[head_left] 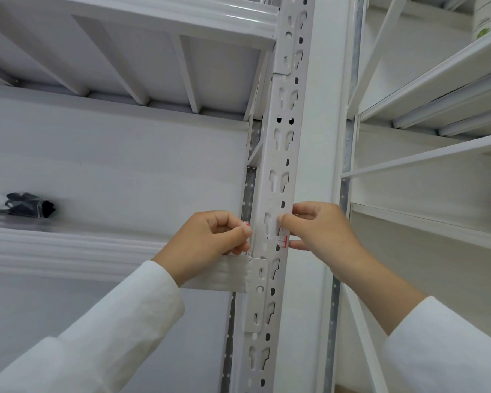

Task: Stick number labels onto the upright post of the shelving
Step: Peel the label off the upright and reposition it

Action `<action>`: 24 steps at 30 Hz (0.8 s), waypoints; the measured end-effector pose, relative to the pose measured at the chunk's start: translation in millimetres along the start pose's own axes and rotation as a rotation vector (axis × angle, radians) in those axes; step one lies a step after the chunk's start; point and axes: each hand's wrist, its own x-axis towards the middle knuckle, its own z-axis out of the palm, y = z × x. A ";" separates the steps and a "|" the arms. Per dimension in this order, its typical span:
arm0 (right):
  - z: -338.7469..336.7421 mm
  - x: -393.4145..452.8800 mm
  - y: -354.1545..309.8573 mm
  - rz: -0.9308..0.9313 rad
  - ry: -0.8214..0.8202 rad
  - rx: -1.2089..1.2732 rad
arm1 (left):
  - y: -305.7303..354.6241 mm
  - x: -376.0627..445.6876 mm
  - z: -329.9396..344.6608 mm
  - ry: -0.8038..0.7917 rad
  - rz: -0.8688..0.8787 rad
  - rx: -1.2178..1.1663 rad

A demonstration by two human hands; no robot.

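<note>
A white slotted upright post (281,154) runs up the middle of the head view. A clear label with red print (283,241) lies against the post just above the shelf beam. My right hand (315,231) pinches the label's right edge, with the forefinger tip against the post face. My left hand (213,239) is curled at the post's left edge and pinches a small piece with a red mark (246,224), likely a label or its backing. Both wrists wear white sleeves.
A white shelf beam (102,251) joins the post at left, below my left hand. A black item in a clear bag (26,207) lies on that shelf. More white shelving (437,80) stands at right, with a white jar (489,15) on top.
</note>
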 end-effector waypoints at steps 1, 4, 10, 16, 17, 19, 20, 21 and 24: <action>0.0 0.6 0.0 -0.017 0.011 -0.011 | -0.2 0.0 -0.1 -0.001 0.001 0.000; -0.3 0.8 -0.4 -0.039 0.002 -0.004 | -0.9 0.8 -0.6 0.000 0.004 0.008; -1.2 2.4 2.5 -0.032 0.001 0.002 | -2.2 1.3 -0.8 0.000 0.004 0.009; 8.5 -0.9 1.6 -0.123 0.122 -0.252 | -1.5 1.0 -0.3 0.000 0.002 0.011; 8.7 -0.7 0.3 -0.126 0.130 -0.285 | -1.1 0.8 -0.2 0.001 0.001 0.010; 3.9 0.8 -1.5 -0.094 0.133 -0.292 | -0.5 0.2 0.0 0.003 0.000 0.004; -0.4 1.8 -0.4 -0.065 0.143 -0.251 | -0.4 0.0 -0.2 0.002 -0.002 0.002; -5.0 2.0 1.9 -0.038 0.159 -0.194 | -0.5 -0.1 -0.4 0.001 -0.004 0.003; -15.6 -2.8 10.0 -0.008 0.160 -0.068 | -0.9 0.3 -0.9 -0.001 -0.006 0.015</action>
